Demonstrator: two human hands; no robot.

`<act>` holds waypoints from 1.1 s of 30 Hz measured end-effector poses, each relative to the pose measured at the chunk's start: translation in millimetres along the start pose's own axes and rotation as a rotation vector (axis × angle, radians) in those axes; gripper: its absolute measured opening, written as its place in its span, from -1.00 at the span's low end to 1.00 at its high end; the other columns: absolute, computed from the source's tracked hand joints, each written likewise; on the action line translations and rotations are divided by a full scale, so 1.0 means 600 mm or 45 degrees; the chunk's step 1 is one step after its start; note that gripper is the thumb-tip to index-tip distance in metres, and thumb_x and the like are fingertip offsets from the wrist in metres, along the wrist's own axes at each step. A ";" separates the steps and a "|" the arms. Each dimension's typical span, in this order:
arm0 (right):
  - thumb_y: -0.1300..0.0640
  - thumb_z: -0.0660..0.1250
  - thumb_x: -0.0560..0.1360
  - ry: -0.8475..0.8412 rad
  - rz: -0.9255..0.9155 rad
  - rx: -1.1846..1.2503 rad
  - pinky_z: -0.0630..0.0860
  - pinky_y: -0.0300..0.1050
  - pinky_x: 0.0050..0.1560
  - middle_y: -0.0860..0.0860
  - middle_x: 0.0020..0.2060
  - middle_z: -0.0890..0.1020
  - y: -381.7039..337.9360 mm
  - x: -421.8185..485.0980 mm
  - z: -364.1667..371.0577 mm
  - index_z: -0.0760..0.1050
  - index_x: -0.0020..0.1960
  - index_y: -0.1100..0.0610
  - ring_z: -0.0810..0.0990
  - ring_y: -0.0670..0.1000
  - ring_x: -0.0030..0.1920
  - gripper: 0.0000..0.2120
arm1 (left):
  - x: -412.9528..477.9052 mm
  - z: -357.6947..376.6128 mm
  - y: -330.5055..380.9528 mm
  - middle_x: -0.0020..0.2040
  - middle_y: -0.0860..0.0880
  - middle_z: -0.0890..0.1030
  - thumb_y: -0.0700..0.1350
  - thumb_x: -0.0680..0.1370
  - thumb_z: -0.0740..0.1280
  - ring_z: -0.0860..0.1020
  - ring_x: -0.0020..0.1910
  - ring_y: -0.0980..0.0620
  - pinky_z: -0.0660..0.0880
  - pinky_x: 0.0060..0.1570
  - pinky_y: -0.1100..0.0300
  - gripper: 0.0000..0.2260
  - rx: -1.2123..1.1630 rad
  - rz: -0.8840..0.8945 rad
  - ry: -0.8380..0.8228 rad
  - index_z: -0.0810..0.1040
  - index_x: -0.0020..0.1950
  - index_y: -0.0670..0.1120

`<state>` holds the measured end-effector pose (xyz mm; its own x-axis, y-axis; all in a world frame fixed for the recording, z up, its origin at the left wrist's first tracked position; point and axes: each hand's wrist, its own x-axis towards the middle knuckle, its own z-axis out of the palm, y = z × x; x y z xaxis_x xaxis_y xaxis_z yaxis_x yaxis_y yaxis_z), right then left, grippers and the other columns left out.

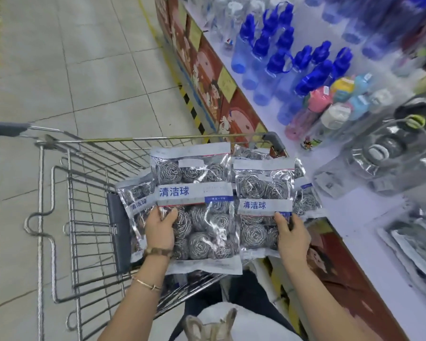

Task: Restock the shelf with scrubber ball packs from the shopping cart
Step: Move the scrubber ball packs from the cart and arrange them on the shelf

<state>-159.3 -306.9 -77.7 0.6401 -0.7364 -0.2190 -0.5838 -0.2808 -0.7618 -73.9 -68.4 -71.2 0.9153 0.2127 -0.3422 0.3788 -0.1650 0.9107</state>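
A wire shopping cart point(84, 183) stands in front of me, holding several clear packs of steel scrubber balls. My left hand point(159, 228) grips a large scrubber ball pack point(194, 193) by its left side, thumb on its front. My right hand point(292, 235) grips a smaller scrubber ball pack point(263, 188) at its lower right edge. Both packs are raised above the cart. More packs lie behind them: one on the left point(133, 193), another on the right point(306, 200). The white shelf point(354, 217) runs along my right.
The shelf holds several blue-capped bottles point(280, 60), coloured bottles point(330, 107) and clear lidded containers point(391, 153). Flat silver packs point(416, 242) lie on the near shelf part. Grey tiled floor point(71, 70) lies left of the cart, with yellow-black tape at the shelf base.
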 end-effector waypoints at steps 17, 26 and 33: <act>0.03 0.42 0.44 0.646 0.264 0.266 0.35 -0.06 -0.27 0.05 -0.37 0.56 0.158 -0.073 -0.248 0.48 -0.27 0.15 0.48 0.05 -0.31 -0.77 | -0.152 0.238 0.030 -0.32 -0.08 0.46 -0.03 0.48 0.36 0.36 -0.36 0.01 0.30 -0.30 0.14 -0.81 0.306 0.286 -0.435 0.45 -0.23 -0.09; 0.02 0.39 0.46 0.798 0.461 0.456 0.22 -0.13 -0.37 -0.02 -0.46 0.38 0.327 -0.165 -0.425 0.32 -0.35 0.06 0.31 -0.02 -0.42 -0.67 | -0.376 0.358 0.008 -0.34 -0.11 0.49 0.00 0.50 0.32 0.35 -0.42 0.03 0.28 -0.49 0.32 -0.79 0.449 0.484 -0.744 0.47 -0.21 -0.13; -0.15 0.37 0.42 0.966 0.634 0.440 0.24 -0.13 -0.34 -0.03 -0.28 0.39 0.479 -0.246 -0.549 0.29 -0.19 0.05 0.31 0.00 -0.24 -0.65 | -0.549 0.444 -0.034 -0.40 -0.03 0.44 -0.01 0.52 0.31 0.32 -0.44 0.04 0.22 -0.42 0.22 -0.77 0.502 0.563 -0.970 0.45 -0.25 -0.13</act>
<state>-586.0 -481.8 -63.7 -0.2040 -0.9571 -0.2059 -0.4439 0.2779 -0.8519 -346.5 -391.7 -38.8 0.7768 -0.6059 -0.1717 -0.1301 -0.4211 0.8976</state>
